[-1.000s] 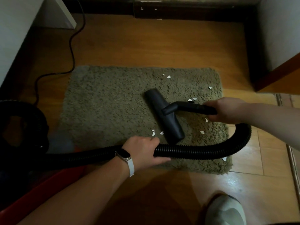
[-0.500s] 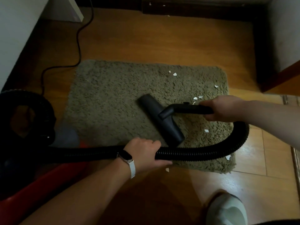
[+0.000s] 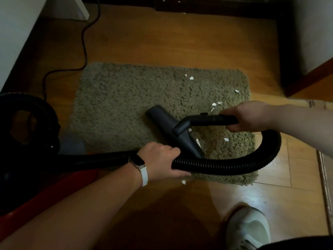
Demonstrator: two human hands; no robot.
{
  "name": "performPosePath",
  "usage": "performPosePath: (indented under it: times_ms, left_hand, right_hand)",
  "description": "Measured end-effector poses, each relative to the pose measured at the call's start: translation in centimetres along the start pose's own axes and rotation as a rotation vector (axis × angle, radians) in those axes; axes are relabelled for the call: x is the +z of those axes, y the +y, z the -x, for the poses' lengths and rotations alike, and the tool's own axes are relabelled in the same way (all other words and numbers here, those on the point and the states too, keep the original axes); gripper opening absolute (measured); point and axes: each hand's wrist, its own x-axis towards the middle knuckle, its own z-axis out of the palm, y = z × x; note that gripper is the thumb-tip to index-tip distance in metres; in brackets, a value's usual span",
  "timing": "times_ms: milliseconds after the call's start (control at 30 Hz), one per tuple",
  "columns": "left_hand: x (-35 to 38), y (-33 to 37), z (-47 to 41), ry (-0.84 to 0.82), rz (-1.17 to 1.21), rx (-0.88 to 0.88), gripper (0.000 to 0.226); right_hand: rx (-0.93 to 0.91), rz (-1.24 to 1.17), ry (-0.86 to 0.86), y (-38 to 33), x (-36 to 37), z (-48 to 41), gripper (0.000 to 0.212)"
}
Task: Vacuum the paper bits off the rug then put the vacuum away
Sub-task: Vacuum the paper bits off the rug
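R hand (image 3: pixel 250 117) wrapped round the wand tube (image 3: pixel 212 120), fingers curled tight on it. L hand (image 3: pixel 160 161) grips the corrugated hose (image 3: pixel 234 166) at the near edge of the rug (image 3: pixel 117 105), fingers over, thumb under. Floor nozzle (image 3: pixel 173 130) sits flat on the rug, centre-right, long axis diagonal: far-left to near-right. Left half of the rug looks clean. Remaining paper bits (image 3: pixel 215 105) are nearly all to the right of the nozzle: cluster just beyond the wand by R knuckles, a pair (image 3: pixel 191 77) near the far edge, single bit (image 3: pixel 226 139) inside the hose loop. One stray bit (image 3: pixel 183 182) is off the rug on the wood floor (image 3: pixel 162 42), just near of L hand. Imo next sweep goes right/far. R hand is nearer and steers, L only feeds slack. Risk: hose loop drags bits.
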Motion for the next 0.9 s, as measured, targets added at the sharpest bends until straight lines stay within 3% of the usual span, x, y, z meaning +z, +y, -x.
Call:
performPosePath:
  times_ms: [167,300,467,567,900]
  left_hand:
    - [0.8,0.7,1.3,-0.017,0.026,0.103,0.060]
    - [1.2,0.8,2.2,-0.009,0.009,0.114,0.063]
    - [1.3,0.4,2.6,-0.016,-0.008,0.098,0.061]
    - [1.3,0.2,2.7,-0.047,-0.007,0.059,0.059]
    - [-0.2,-0.1,1.6,-0.047,0.013,-0.095,0.063]
  right_hand:
    - [-0.236,0.193,-0.087,-3.3,1.0,0.1,0.037]
    - [-0.287,0.268,-0.136,-4.8,1.7,-0.2,0.041]
    - [-0.268,0.344,-0.147,-5.7,2.6,-0.3,0.052]
    - [-0.248,0.305,-0.141,-5.7,2.5,-0.2,0.048]
    - [0.039,0.132,0.022,-2.0,0.6,-0.3,0.048]
